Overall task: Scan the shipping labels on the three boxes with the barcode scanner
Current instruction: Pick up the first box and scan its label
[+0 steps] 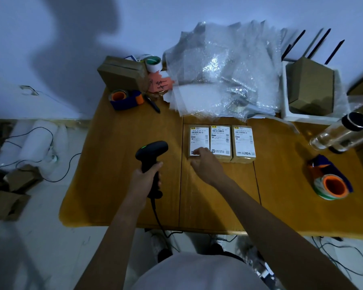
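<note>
Fingers of the right hand (205, 164), spread, cover the left box (199, 141) label's near edge; the scanner (152, 162), gripped in the left hand (144, 178), may misread.

Left hand (145, 176) fisted in a grip, right hand (205, 164) reaching, fingers down

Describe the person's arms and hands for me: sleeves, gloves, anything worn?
Both forearms are bare up to the frame edge, with no sleeves visible. The left hand and right hand wear no gloves; no watch, ring or wristband shows. A white garment covers the torso below.
</note>
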`<state>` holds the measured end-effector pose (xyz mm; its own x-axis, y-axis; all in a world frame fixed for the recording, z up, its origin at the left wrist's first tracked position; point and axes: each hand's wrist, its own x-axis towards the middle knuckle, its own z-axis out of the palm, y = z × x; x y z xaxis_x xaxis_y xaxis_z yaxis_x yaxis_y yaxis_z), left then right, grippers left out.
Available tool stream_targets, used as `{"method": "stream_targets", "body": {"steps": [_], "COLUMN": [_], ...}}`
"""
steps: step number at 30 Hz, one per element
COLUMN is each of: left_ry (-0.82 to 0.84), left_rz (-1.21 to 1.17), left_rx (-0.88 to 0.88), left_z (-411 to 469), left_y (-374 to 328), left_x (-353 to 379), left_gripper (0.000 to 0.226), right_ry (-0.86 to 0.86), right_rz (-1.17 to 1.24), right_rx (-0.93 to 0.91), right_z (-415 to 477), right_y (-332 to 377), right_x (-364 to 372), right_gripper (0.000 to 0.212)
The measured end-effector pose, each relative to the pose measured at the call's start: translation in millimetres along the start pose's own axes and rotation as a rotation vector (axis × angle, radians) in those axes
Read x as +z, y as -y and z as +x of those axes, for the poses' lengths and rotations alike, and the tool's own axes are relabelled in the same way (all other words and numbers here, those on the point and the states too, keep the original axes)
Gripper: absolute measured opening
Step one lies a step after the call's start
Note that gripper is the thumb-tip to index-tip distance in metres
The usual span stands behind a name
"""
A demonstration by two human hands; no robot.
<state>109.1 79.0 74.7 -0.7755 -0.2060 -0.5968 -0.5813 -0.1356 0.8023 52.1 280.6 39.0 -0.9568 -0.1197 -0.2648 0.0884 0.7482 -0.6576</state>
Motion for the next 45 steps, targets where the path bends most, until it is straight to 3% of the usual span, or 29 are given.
{"method": "stream_targets", "body": {"steps": [9, 26, 41, 45], "left_ry": [-0.008, -0.031, 0.015, 0.005], "left_rz": [-0.022, -0.125, -0.091, -0.081], "left_rx": [-0.022, -0.069, -0.042, -0.039], "left_z": [0, 15, 17, 17], "left_y": [7, 7, 2, 2], "left_x": [-13, -22, -29, -33], "left_gripper": [0.020, 0.020, 0.019, 0.017], "right_ry": [-0.129, -0.006, -0.014, -0.057], "right_rz": [-0.172, -0.297, -0.219, -0.200], "right_rx": [0.157, 0.405, 0.441, 0.454], "right_z": [33, 74, 89, 93], "right_y": [-17, -4, 8, 10], "right_x": [5, 5, 18, 17], "right_gripper": [0.057, 0.089, 0.102, 0.087]}}
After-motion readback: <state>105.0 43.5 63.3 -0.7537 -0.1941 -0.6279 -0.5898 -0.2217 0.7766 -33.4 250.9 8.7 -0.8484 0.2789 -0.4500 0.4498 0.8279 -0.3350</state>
